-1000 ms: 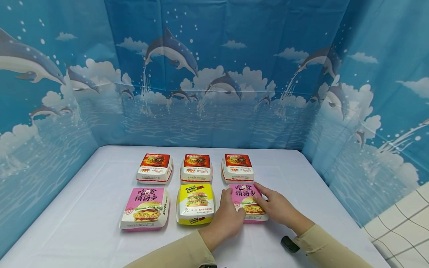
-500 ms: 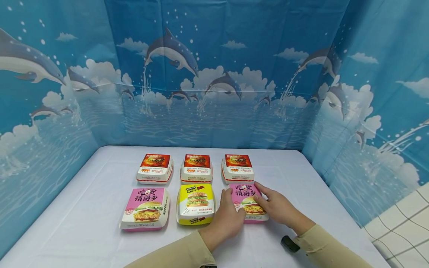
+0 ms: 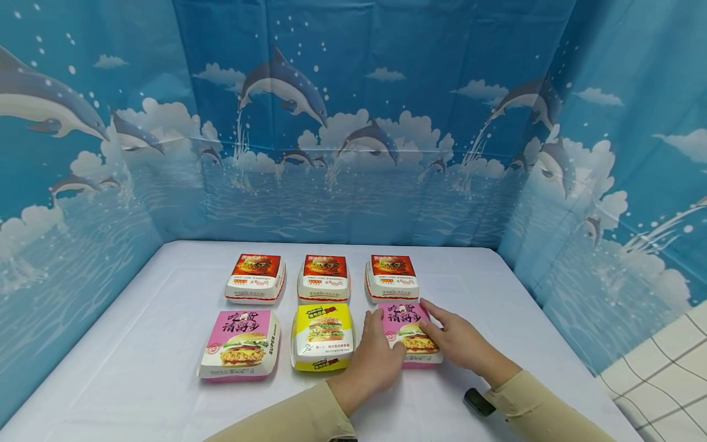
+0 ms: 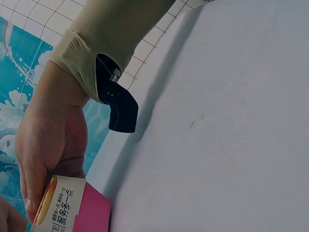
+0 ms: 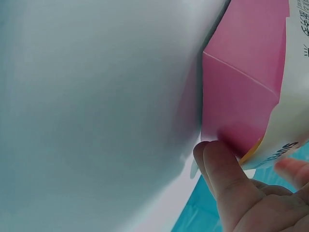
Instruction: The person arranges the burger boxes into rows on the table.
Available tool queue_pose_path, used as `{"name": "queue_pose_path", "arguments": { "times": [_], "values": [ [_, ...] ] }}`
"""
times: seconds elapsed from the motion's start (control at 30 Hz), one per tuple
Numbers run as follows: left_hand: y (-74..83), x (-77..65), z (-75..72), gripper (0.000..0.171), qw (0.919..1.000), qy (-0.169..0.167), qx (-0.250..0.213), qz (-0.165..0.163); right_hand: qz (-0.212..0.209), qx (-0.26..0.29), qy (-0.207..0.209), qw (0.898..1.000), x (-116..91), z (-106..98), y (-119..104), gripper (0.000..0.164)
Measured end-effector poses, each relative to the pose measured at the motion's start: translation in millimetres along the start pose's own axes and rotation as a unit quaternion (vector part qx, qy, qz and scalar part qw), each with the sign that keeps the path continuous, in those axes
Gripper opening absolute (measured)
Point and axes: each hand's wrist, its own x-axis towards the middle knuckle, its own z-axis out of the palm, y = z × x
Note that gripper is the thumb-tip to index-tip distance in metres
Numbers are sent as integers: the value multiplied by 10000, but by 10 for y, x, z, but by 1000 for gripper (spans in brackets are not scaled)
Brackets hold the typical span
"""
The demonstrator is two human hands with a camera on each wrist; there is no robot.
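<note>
Both hands hold a pink-and-white paper burger box (image 3: 407, 325) at the right end of the near row on the white table. My left hand (image 3: 371, 362) grips its left side, fingers along the edge and thumb by the near edge. On its right side, my right hand (image 3: 463, 345) has the thumb at the top edge and fingers toward the far corner. In the right wrist view, fingertips (image 5: 217, 152) press low on the pink lower wall. The left wrist view catches the right hand across the box. A yellow burger box (image 3: 323, 336) stands just left of the left hand.
A second pink burger box (image 3: 239, 344) lies at the near row's left end. Behind stand three red-and-white burger boxes (image 3: 324, 277) in a row. A dolphin-print curtain (image 3: 353, 202) encloses the white table (image 3: 138, 356) at the back and sides.
</note>
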Motion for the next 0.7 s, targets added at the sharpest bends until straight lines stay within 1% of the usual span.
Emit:
{"name": "queue_pose_path", "arguments": {
  "times": [0.23, 0.4, 0.57, 0.7],
  "values": [
    [18, -18, -16, 81, 9997, 44, 232, 81, 1, 40, 44, 10000, -3, -21, -13, 71],
    [65, -66, -61, 82, 9990, 24, 375, 246, -15, 109, 55, 9999, 3, -56, -20, 71],
    [128, -107, -163, 80, 9978, 2, 425, 504, -16, 154, 63, 9999, 1, -82, -10, 72],
    [189, -131, -309, 79, 9962, -24, 445, 746, -117, 110, 105, 9998, -2, -126, -8, 70]
  ]
}}
